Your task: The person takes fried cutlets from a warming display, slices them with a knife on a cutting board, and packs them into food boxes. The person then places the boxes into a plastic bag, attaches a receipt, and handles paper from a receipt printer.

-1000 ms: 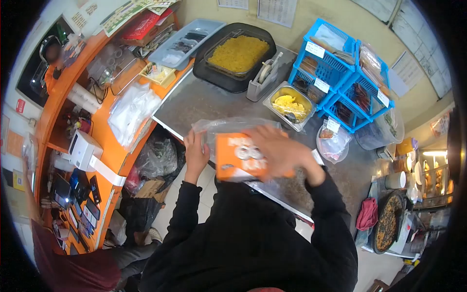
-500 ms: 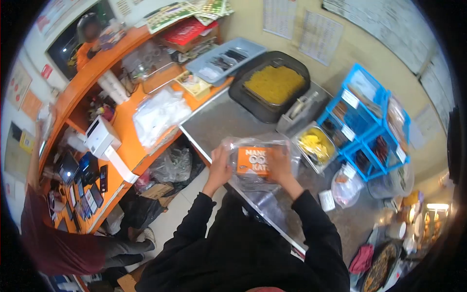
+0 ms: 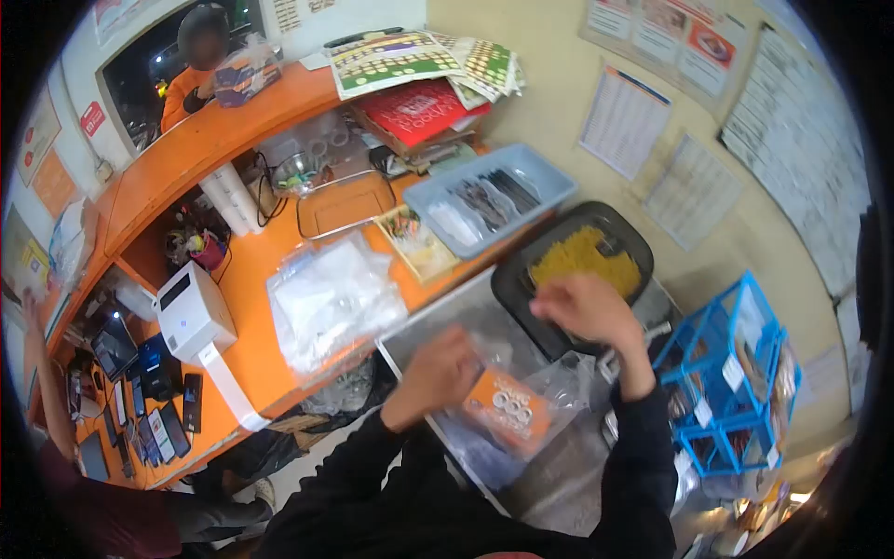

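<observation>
An orange printed box (image 3: pixel 507 410) lies inside a clear plastic bag (image 3: pixel 559 396) on the grey metal counter (image 3: pixel 563 484). My left hand (image 3: pixel 436 373) is at the bag's left side, its fingers curled and blurred; what they grip is too small to make out. Raised above the right part of the bag, my right hand (image 3: pixel 589 312) has bent fingers, smeared by motion, in front of the black tray (image 3: pixel 521 289) of yellow food (image 3: pixel 587 256). Whether it holds anything is unclear.
White plastic bags (image 3: pixel 335 303) and a white printer (image 3: pixel 194 312) stand on the orange counter. Behind are a blue-grey cutlery tray (image 3: pixel 494 200) and a small yellow tray (image 3: pixel 416 247). Blue baskets (image 3: pixel 722 373) stand right. A co-worker (image 3: pixel 112 512) is at left; a helmeted person (image 3: pixel 200 61) is beyond the counter.
The view has swung, shifting the scene. My right hand has lifted off the bagged box, and my left hand has stayed at the bag's left side. The box now lies at a slant.
</observation>
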`<move>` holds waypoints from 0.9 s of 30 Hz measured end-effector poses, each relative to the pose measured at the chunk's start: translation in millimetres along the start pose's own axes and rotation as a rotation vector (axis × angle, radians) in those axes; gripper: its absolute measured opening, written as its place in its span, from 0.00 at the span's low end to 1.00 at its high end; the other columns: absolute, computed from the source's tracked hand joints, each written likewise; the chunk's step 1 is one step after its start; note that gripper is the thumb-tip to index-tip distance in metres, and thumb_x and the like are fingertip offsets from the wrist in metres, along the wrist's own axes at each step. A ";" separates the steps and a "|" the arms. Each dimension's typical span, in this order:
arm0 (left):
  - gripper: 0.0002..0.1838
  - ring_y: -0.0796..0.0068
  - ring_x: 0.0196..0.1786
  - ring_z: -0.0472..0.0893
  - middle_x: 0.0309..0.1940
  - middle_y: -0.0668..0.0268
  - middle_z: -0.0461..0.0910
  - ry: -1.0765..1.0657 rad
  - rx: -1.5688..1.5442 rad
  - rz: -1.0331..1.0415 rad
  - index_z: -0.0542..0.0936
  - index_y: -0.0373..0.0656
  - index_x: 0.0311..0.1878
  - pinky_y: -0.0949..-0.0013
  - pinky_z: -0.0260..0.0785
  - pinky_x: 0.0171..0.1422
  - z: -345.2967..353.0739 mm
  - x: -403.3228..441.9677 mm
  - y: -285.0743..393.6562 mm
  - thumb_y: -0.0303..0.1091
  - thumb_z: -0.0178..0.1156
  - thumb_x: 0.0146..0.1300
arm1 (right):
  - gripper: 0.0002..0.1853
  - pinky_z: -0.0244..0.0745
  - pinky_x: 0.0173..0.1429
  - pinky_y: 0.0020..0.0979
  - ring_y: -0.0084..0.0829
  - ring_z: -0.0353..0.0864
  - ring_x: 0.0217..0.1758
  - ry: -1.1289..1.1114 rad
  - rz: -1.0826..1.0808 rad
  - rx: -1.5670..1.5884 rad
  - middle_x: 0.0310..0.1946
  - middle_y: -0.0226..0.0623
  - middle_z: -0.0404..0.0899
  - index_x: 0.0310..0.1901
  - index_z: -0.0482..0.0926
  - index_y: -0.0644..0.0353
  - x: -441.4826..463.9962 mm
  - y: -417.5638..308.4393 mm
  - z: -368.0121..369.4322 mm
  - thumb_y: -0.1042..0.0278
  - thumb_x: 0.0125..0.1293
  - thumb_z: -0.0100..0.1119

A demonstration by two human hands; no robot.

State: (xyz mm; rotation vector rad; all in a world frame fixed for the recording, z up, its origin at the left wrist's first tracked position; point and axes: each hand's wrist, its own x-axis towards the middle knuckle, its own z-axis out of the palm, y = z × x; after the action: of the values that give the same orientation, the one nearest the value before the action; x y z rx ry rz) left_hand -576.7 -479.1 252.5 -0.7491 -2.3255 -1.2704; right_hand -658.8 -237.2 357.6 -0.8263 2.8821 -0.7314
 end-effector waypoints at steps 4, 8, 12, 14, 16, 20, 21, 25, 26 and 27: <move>0.10 0.56 0.41 0.77 0.36 0.58 0.73 -0.284 -0.305 0.045 0.79 0.39 0.35 0.62 0.71 0.43 -10.9 -6.9 -15.7 0.19 0.57 0.48 | 0.12 0.79 0.42 0.39 0.44 0.85 0.35 0.080 0.028 0.271 0.27 0.44 0.84 0.35 0.87 0.59 221.8 106.7 118.1 0.60 0.60 0.60; 0.16 0.60 0.46 0.78 0.43 0.59 0.75 -0.488 -0.744 -0.129 0.81 0.41 0.46 0.66 0.71 0.49 -25.3 -12.7 -29.3 0.18 0.56 0.54 | 0.10 0.80 0.42 0.34 0.34 0.86 0.34 0.128 0.230 0.175 0.28 0.38 0.86 0.40 0.88 0.55 329.1 190.6 244.9 0.64 0.57 0.65; 0.15 0.63 0.52 0.78 0.51 0.60 0.76 -0.617 -0.957 -0.324 0.84 0.41 0.45 0.66 0.70 0.55 -50.6 2.0 -59.0 0.17 0.53 0.59 | 0.10 0.80 0.46 0.39 0.40 0.86 0.41 0.189 0.390 -0.082 0.33 0.38 0.87 0.38 0.89 0.49 335.5 174.7 273.7 0.62 0.52 0.69; 0.15 0.63 0.53 0.78 0.51 0.60 0.75 -0.639 -1.002 -0.309 0.84 0.41 0.45 0.65 0.69 0.57 -54.1 9.8 -72.2 0.16 0.53 0.59 | 0.10 0.80 0.46 0.40 0.41 0.86 0.42 0.128 0.401 -0.073 0.36 0.39 0.87 0.36 0.89 0.48 336.5 175.2 269.2 0.62 0.50 0.71; 0.16 0.62 0.55 0.77 0.52 0.59 0.75 -0.646 -1.036 -0.265 0.84 0.41 0.46 0.65 0.68 0.59 -52.2 14.0 -83.8 0.16 0.52 0.60 | 0.10 0.80 0.46 0.41 0.41 0.86 0.42 0.092 0.369 -0.023 0.38 0.40 0.86 0.35 0.88 0.47 338.8 177.1 255.1 0.63 0.49 0.72; 0.18 0.62 0.56 0.76 0.52 0.58 0.74 -0.621 -1.079 -0.206 0.84 0.42 0.45 0.65 0.68 0.60 -42.3 23.9 -81.8 0.14 0.51 0.58 | 0.06 0.77 0.50 0.42 0.44 0.83 0.44 0.198 0.233 -0.065 0.37 0.40 0.85 0.32 0.88 0.48 338.1 162.8 219.9 0.66 0.50 0.70; 0.18 0.63 0.57 0.76 0.52 0.59 0.74 -0.629 -1.100 -0.200 0.84 0.42 0.45 0.65 0.66 0.61 -40.9 25.4 -80.9 0.13 0.51 0.59 | 0.05 0.77 0.51 0.42 0.44 0.82 0.45 0.372 0.111 -0.026 0.36 0.39 0.84 0.31 0.87 0.48 342.3 173.9 218.7 0.66 0.51 0.69; 0.17 0.64 0.59 0.75 0.56 0.59 0.74 -0.730 -1.121 -0.252 0.84 0.40 0.45 0.65 0.66 0.63 -31.4 30.2 -83.1 0.13 0.51 0.60 | 0.02 0.72 0.56 0.42 0.47 0.77 0.49 0.305 0.068 -0.257 0.37 0.40 0.81 0.30 0.86 0.50 330.0 156.9 174.4 0.68 0.54 0.67; 0.17 0.63 0.60 0.74 0.56 0.58 0.74 -0.711 -1.110 -0.243 0.84 0.40 0.47 0.65 0.65 0.64 -30.5 30.1 -82.0 0.14 0.51 0.61 | 0.04 0.73 0.53 0.42 0.45 0.78 0.47 0.415 0.074 -0.208 0.37 0.40 0.82 0.33 0.85 0.53 329.5 156.3 163.9 0.68 0.55 0.67; 0.17 0.62 0.60 0.74 0.56 0.58 0.74 -0.689 -1.102 -0.235 0.83 0.39 0.48 0.65 0.64 0.65 -28.4 30.3 -79.4 0.14 0.50 0.62 | 0.07 0.74 0.50 0.42 0.44 0.79 0.45 0.524 0.079 -0.159 0.38 0.39 0.82 0.37 0.84 0.55 329.6 158.3 150.2 0.68 0.56 0.67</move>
State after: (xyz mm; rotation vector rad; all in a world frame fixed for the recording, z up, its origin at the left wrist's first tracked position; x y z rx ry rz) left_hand -647.3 -530.8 232.8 -1.4298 -2.0179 -2.8180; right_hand -990.9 -352.6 176.9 -0.5981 3.4516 -0.8226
